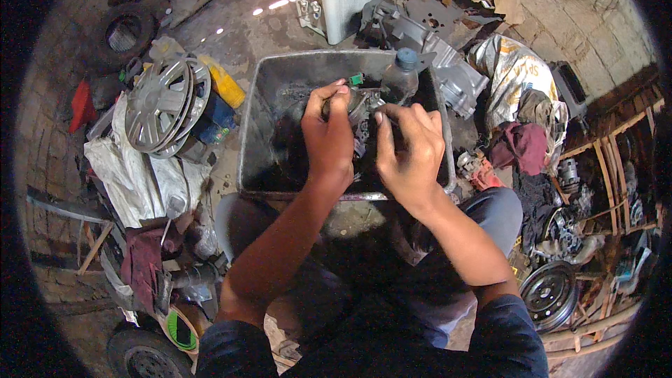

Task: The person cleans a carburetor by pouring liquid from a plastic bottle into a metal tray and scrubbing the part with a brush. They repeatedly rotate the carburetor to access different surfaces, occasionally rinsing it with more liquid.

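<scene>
Over a grey-black plastic tub (248,126) between my knees, both hands work close together. My left hand (330,133) is closed around a small greyish metal part (358,106), whose exact kind I cannot make out. Across from it, my right hand (413,154) is closed in a pinch beside the part, thumb against curled fingers; what they hold, if anything, is hidden. Just beyond my left fingertips shows a small green piece (356,80). A clear plastic bottle (400,84) with a blue cap stands at the tub's far right corner.
Silver wheel covers (157,108) and a yellow bottle (224,80) lie to the left. Behind the tub stand a pale metal box (336,0) and a grey metal casing (455,80). At right are a white sack (514,70), maroon cloth (519,147) and a wheel rim (548,296).
</scene>
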Tool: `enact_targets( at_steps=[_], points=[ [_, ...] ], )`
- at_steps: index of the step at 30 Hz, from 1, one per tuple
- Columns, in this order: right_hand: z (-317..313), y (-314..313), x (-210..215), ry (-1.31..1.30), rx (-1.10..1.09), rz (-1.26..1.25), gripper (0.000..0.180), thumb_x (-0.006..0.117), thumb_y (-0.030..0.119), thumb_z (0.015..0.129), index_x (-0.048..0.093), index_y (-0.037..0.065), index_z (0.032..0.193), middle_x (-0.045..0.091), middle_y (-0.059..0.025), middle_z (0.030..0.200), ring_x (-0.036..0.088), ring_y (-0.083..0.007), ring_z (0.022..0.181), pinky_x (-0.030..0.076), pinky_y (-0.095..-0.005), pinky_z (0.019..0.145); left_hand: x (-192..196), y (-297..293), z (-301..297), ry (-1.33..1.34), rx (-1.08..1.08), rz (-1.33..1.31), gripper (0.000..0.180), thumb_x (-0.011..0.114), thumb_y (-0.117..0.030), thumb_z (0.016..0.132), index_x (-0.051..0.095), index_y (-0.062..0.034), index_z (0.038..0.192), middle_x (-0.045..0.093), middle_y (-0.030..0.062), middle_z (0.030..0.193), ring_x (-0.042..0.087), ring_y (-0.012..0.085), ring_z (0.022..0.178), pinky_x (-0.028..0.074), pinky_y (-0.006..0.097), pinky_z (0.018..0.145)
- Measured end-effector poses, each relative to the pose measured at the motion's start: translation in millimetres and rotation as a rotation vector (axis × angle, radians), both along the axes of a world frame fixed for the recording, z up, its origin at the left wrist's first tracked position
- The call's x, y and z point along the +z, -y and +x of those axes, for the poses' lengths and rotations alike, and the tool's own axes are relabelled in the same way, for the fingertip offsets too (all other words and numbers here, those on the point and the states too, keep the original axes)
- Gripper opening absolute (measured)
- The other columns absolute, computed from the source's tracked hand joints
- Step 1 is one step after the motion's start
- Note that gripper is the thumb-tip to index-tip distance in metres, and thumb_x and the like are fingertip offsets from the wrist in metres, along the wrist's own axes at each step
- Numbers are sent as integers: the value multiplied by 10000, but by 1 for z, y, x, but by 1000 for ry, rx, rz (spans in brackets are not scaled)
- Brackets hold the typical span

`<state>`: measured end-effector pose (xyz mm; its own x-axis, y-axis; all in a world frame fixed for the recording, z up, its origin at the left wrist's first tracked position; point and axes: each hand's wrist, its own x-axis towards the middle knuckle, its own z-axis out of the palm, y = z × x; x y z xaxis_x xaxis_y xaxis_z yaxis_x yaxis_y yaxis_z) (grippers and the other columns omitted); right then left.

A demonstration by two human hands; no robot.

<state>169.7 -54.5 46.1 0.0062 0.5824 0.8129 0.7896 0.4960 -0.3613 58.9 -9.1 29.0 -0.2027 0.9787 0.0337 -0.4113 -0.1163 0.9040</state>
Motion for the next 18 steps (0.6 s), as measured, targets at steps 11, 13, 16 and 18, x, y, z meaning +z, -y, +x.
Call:
enact_targets(
  at_steps=[11,13,16,18],
  points=[
    [-6,12,-1,19,70,-40,140,712,-19,808,674,9,940,637,-107,745,570,-278,669,356,-413,664,-2,-1,-1,8,-14,-3,203,591,-137,994,665,10,1112,675,76,1094,592,141,1018,458,285,930],
    [-6,12,0,-3,60,-35,140,708,-36,807,680,6,938,632,-110,756,559,-278,670,358,-402,661,-1,-1,1,-11,5,1,201,592,-134,993,665,11,1110,676,78,1096,593,142,1019,459,286,930],
    [-4,1,2,-8,18,44,151,716,-69,791,684,-7,925,620,-119,761,527,-277,653,358,-385,647,3,2,-2,-31,8,11,202,593,-135,992,667,13,1108,677,82,1096,594,143,1019,460,289,933],
    [-8,11,3,-10,61,-29,145,710,-65,802,686,-7,934,624,-123,765,539,-282,657,358,-386,647,4,1,0,-14,3,7,205,594,-137,992,668,14,1109,677,85,1098,595,144,1021,460,290,937]
  ],
)
